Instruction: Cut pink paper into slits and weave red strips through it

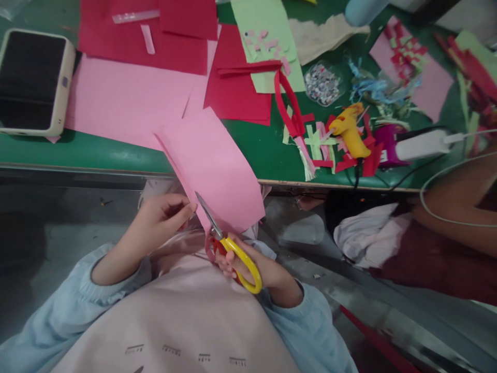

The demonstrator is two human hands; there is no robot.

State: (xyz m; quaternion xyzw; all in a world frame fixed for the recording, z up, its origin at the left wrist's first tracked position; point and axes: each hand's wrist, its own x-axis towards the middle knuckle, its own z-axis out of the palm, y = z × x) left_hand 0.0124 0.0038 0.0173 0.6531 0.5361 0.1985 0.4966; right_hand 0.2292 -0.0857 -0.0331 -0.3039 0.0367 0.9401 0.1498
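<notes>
The edge of a pink sheet (pixel 225 166) is pinched between thumb and fingers of the left hand (pixel 165 217), while the yellow-and-red handles of the scissors (pixel 244 264) are grasped in the right hand (pixel 248 261). The sheet is held between and ahead of the hands, its near end projecting past the table edge and its far end resting over other pink paper (pixel 120 96). The scissor blades are laid along the sheet's near left part; whether they are fully closed cannot be told. Both forearms are covered by light blue sleeves (pixel 318 321), and the lap by a pale garment (pixel 174 311). On the green table (pixel 135 158), red sheets (pixel 143 46) are spread beyond the pink paper, with a phone (pixel 29 80) placed at the left. To the right, a pale green sheet (pixel 267 15) is topped with small pink pieces; a clear dish of small bits (pixel 322 83), a yellow glue gun (pixel 351 132) and cut paper strips (pixel 320 142) are set nearby. At the far right, another person's arm (pixel 462 189) is seen beside the table, above a grey floor (pixel 89 217).
</notes>
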